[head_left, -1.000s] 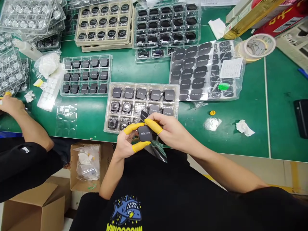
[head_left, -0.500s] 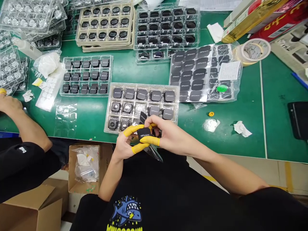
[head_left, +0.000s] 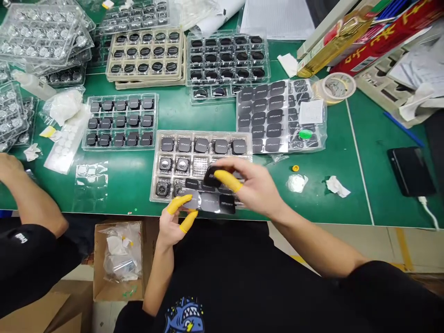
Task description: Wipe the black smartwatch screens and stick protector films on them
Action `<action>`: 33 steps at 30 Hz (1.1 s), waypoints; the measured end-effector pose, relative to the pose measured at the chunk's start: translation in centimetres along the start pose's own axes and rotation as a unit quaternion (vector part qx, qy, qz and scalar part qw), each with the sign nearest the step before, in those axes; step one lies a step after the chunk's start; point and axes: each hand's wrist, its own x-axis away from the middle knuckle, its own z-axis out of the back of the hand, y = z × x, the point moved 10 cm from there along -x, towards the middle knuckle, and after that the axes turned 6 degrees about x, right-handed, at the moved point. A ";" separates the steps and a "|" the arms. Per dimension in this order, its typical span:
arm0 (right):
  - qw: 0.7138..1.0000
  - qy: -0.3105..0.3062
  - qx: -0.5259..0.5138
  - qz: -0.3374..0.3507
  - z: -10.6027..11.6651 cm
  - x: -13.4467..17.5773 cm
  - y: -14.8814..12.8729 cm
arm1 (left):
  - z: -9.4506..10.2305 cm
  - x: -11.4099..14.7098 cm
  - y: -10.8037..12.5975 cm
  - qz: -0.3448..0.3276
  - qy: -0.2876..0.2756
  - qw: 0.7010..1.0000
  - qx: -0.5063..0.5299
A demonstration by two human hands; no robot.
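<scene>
Right now the right hand (head_left: 255, 187) grasps a black, rounded-square plastic device (head_left: 210, 176), its yellow-covered thumb across the near side; the fingers behind are mostly hidden. The device lies at that hand's fingertips, to their left, and ahead and right of the left fingertips, so the right is the nearer hand. It is seen tilted, and being roughly square it shows no clear long axis. Just below it, the left hand (head_left: 169, 224) grips the left end of a glossy grey-and-black label sheet (head_left: 210, 202) between yellow-covered fingertips; the sheet's long axis runs rightward from that grip, passing under the device. Whether the two touch, I cannot tell. Beneath and beyond both grips sits a clear plastic compartment tray (head_left: 156, 166) of similar black devices. Farther off, ahead and right of the right grip, lies a plastic-wrapped packet of black labels (head_left: 267, 120).
</scene>
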 end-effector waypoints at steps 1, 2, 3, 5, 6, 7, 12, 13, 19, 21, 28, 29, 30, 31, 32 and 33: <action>0.999 0.029 0.038 -0.006 0.7 -0.8 1.0 | 0.6 0.3 0.0 0.007 0.008 1.000 -0.002; 0.996 0.043 0.079 -0.009 0.9 -1.5 1.9 | 1.1 0.7 0.0 0.012 0.015 1.000 -0.005; 0.992 0.039 0.119 -0.008 0.6 -2.3 2.8 | 1.7 1.1 0.0 0.017 0.020 1.000 -0.007; 0.985 0.010 0.173 0.005 -0.9 -3.4 4.1 | 2.9 1.9 0.1 0.019 0.031 0.999 -0.008; 0.982 -0.003 0.187 0.014 -1.7 -3.8 4.5 | 3.5 2.2 0.2 0.016 0.036 0.999 -0.005; 0.980 -0.011 0.196 0.024 -2.6 -4.0 4.7 | 4.0 2.5 0.4 0.011 0.039 0.999 0.001; 0.969 -0.006 0.244 0.050 -4.6 -4.1 4.4 | 5.3 3.3 0.7 -0.001 0.049 0.999 0.012; 0.967 0.001 0.250 0.051 -4.4 -4.0 4.2 | 5.5 3.4 0.8 -0.004 0.055 0.998 0.006; 0.965 0.005 0.252 0.079 -3.1 -2.2 1.8 | 4.7 2.8 2.1 -0.029 0.016 0.999 -0.004; 0.954 -0.035 0.285 0.088 -4.3 -2.2 0.9 | 4.2 2.5 3.0 -0.037 -0.028 0.999 -0.004; 0.912 -0.117 0.391 0.042 -10.5 -6.3 -0.7 | 7.1 2.4 5.0 0.009 -0.036 0.996 -0.081; 0.908 -0.122 0.399 0.032 -10.9 -6.7 -0.9 | 7.5 2.4 5.3 0.014 -0.031 0.995 -0.092; 0.905 -0.127 0.405 0.022 -11.1 -7.1 -1.1 | 7.7 2.4 5.6 0.018 -0.031 0.994 -0.102; 0.902 -0.133 0.410 0.014 -11.2 -7.3 -1.3 | 7.6 2.2 6.0 0.023 -0.036 0.993 -0.110; 0.900 -0.137 0.414 0.006 -11.1 -7.4 -1.5 | 7.3 2.0 6.4 0.029 -0.048 0.991 -0.118; 0.897 -0.142 0.418 0.000 -11.0 -7.4 -1.8 | 6.8 1.7 6.7 0.037 -0.063 0.989 -0.126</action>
